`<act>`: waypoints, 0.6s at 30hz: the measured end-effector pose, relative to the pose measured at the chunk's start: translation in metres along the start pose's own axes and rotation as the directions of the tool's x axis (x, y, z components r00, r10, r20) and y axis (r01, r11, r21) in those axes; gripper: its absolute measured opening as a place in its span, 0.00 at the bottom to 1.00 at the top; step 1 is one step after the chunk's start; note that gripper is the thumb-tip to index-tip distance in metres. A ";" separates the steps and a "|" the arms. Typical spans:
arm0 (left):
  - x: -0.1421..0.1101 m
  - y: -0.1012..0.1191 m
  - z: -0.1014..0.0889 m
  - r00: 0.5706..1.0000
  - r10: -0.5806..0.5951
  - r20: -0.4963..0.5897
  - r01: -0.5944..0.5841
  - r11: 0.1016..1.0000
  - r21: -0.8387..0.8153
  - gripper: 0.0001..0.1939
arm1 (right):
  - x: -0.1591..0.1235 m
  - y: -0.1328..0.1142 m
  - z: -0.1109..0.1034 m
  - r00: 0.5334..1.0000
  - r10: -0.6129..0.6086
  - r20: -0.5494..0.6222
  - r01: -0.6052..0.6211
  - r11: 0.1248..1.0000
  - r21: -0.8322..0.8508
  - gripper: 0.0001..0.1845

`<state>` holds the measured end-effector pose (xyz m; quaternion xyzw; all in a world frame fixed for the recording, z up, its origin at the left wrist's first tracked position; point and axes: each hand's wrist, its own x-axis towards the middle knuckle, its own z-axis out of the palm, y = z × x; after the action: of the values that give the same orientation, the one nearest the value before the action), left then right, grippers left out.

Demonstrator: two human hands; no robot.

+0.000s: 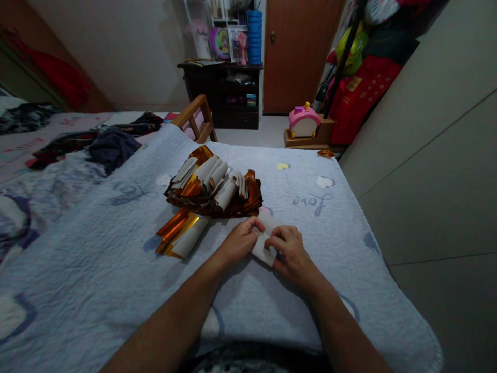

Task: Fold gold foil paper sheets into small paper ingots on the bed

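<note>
A small piece of whitish paper [267, 224] lies between my two hands, low over the bedspread. My left hand [241, 239] grips its left side with thumb and fingers closed. On the right side, my right hand [289, 254] has its fingers curled and pinched on the same paper. Just beyond my left hand sits a heap of gold foil and white paper sheets [215, 181], folded and bundled together. Nearer to me, left of my hands, rests a loose folded sheet [190, 239], gold foil on one part and white on the other.
The light blue quilted bedspread [310, 311] carries the work. A small gold foil piece [326, 154] lies at its far right corner. Crumpled dark clothes [114, 147] are on the left. A pale cabinet [435, 207] stands along the right edge; a pink toy [305, 123] is beyond the bed.
</note>
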<state>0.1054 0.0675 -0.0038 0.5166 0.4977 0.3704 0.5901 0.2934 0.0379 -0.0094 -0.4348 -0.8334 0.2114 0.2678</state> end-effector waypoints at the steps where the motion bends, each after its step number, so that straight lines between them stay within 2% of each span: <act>1: 0.000 0.000 -0.001 1.000 0.025 0.003 -0.025 0.998 0.053 0.09 | 0.000 -0.001 0.000 1.000 -0.008 0.021 0.007 1.000 0.005 0.15; 5: -0.002 0.004 0.000 0.991 0.133 -0.016 -0.120 0.937 0.327 0.13 | 0.000 -0.003 0.002 0.996 -0.017 0.086 0.015 1.000 0.019 0.12; 8: -0.003 0.004 0.002 0.982 0.183 -0.041 -0.144 0.875 0.463 0.16 | -0.001 -0.001 0.003 0.995 -0.028 0.096 0.025 0.999 0.032 0.11; 14: 0.000 -0.003 0.002 0.972 0.230 -0.051 -0.164 0.816 0.554 0.18 | -0.001 0.005 0.005 0.994 -0.005 0.106 -0.002 0.998 0.067 0.15; 18: 0.001 -0.007 0.000 0.969 0.242 -0.040 -0.157 0.739 0.655 0.17 | 0.000 0.007 0.005 0.995 0.019 0.101 -0.030 0.995 0.100 0.14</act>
<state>0.1047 0.0668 -0.0107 0.7148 0.5718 0.2680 0.3005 0.2942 0.0412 -0.0174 -0.4197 -0.8285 0.2783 0.2451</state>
